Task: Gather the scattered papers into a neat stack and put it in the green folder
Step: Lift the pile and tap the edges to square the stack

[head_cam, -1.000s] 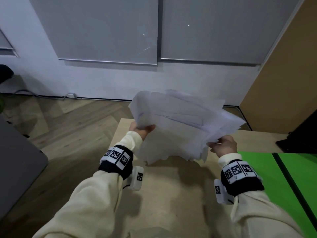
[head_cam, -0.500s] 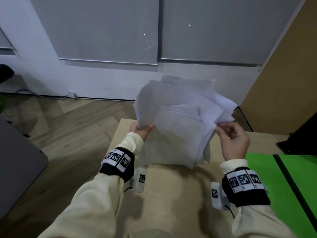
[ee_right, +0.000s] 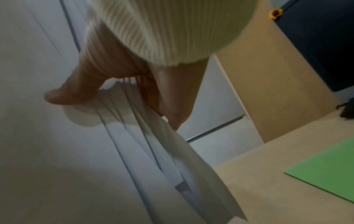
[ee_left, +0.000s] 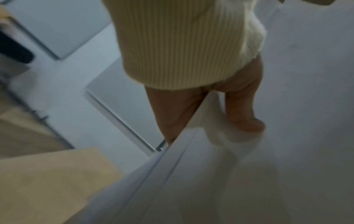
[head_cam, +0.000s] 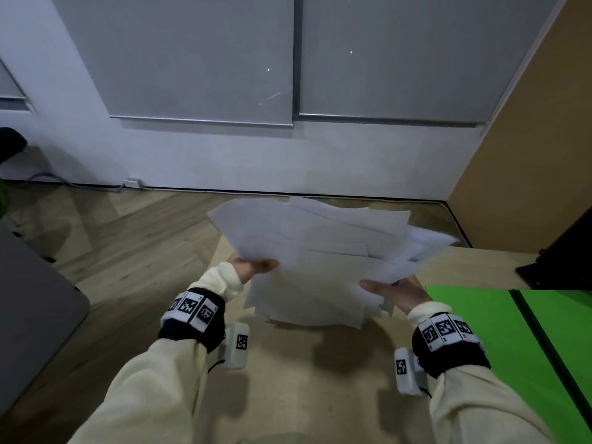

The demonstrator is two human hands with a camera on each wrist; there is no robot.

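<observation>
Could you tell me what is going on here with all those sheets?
A person holds a loose bundle of white papers above the wooden table, the left hand gripping one side and the right hand the other. The sheets are still fanned out, their edges uneven. The green folder lies open on the table to the right, with nothing in it yet.
</observation>
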